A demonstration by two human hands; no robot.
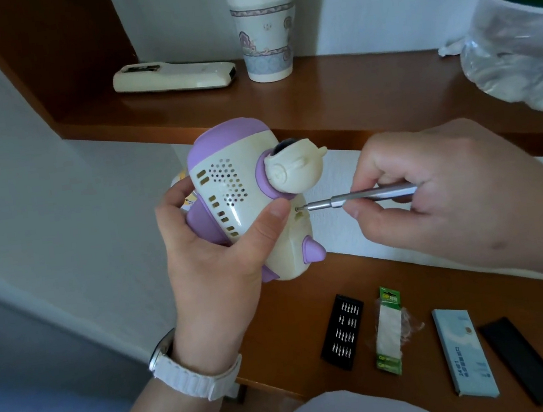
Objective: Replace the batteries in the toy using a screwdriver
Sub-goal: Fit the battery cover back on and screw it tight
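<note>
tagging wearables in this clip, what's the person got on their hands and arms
No gloves, and no rings show. The left hand has a white watch at its wrist, with a ribbed strap and a silvery case edge. The right hand wears nothing visible. No sleeves are in view.

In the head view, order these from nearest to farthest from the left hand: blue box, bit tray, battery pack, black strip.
1. bit tray, leftmost of the row
2. battery pack, beside it
3. blue box, further right
4. black strip, far right
</note>
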